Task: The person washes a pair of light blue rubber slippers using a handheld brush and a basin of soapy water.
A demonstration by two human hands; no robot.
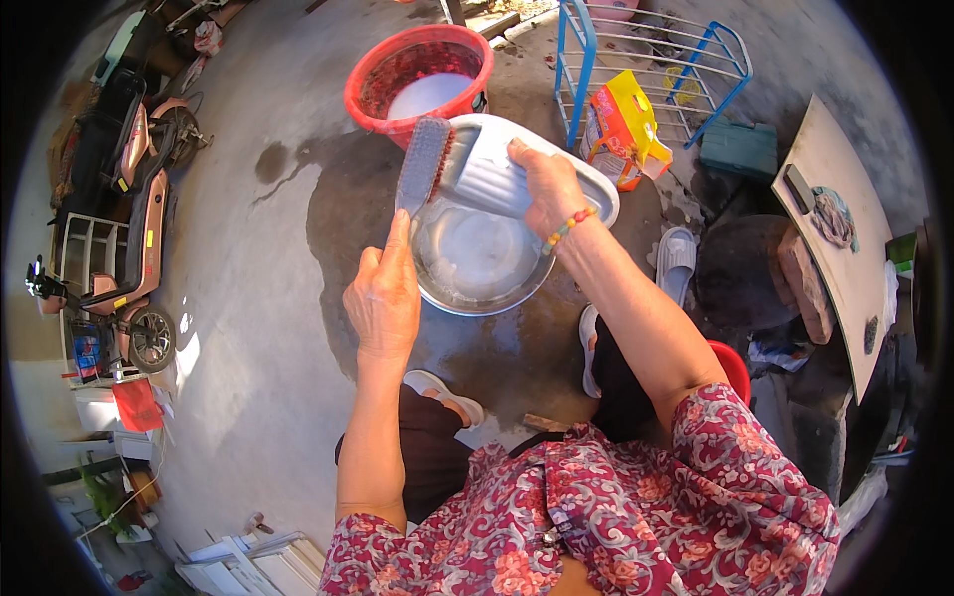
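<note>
My left hand (384, 294) grips the handle of a scrub brush (422, 160), its index finger stretched along it. The bristles face right, by the toe end of a pale grey slide slipper (496, 175); whether they touch it I cannot tell. The slipper is in my right hand (550, 182), which wears a beaded bracelet (570, 227). It hangs above a metal basin (483, 305) holding cloudy water. A matching slipper (676, 261) rests on the floor to the right of the basin.
Beyond the basin stands a red plastic tub (358, 82) with whitish liquid. A blue-framed rack (585, 56) and an orange-yellow detergent bag (622, 134) are at the back right. A board (835, 201) leans at right. An electric scooter (153, 238) stands at left on concrete (246, 298).
</note>
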